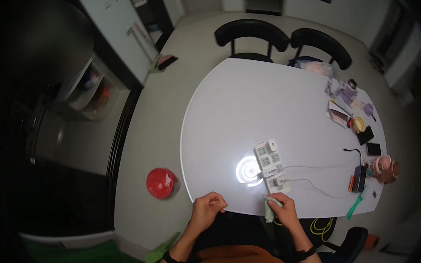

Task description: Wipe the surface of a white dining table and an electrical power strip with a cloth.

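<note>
My right hand [284, 208] grips a pale green cloth [269, 211], which hangs down over the near edge of the white table [217, 131]. Just beyond that hand lies a white power strip [266, 160] with a white charger [272, 145] and other plugs in it. At the table's near left edge is my left hand [208, 210], its fingers curled in towards the thumb. Whether something small is pinched there I cannot tell. Two white cables [314, 166] run from the strip towards the right side of the table.
On the right stand a purple bottle [349, 88], a yellow cup [359, 124], a black power adapter [360, 178] and a pink cup [383, 164]. A red bucket [160, 183] is on the floor at left. Black chairs [251, 31] line the far side; a dustpan [154, 66] leans by the wall.
</note>
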A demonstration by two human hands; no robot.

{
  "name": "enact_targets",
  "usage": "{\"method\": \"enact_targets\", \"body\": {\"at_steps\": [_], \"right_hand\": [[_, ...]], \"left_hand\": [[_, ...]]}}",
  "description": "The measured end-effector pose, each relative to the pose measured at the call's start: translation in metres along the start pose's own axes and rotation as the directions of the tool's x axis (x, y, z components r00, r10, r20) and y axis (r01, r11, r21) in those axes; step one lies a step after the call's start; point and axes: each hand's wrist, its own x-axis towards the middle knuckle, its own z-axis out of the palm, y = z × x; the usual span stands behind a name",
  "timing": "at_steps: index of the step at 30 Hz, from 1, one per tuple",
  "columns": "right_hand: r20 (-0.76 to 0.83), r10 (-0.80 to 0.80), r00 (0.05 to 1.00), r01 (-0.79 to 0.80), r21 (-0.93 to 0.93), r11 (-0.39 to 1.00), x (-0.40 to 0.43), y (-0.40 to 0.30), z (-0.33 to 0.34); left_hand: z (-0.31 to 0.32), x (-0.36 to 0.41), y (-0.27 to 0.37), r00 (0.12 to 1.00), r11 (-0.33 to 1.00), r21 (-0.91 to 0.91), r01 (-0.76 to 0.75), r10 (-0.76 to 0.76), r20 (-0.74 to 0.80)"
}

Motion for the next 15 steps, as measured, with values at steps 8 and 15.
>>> {"method": "enact_targets", "body": {"at_steps": [8, 15], "right_hand": [[0.16, 0.162, 0.974, -0.161, -0.019, 0.987, 0.024, -0.01, 0.09], [0.138, 0.147, 0.979, -0.142, -0.048, 0.989, 0.054, -0.026, 0.196]], "left_hand": [[-0.108, -0.016, -0.014, 0.982, 0.999, -0.028, 0.027, -0.031, -0.185], [-0.252, 0.009, -0.032, 0.978, 0.997, 0.052, 0.059, -0.047, -0.203]]}}
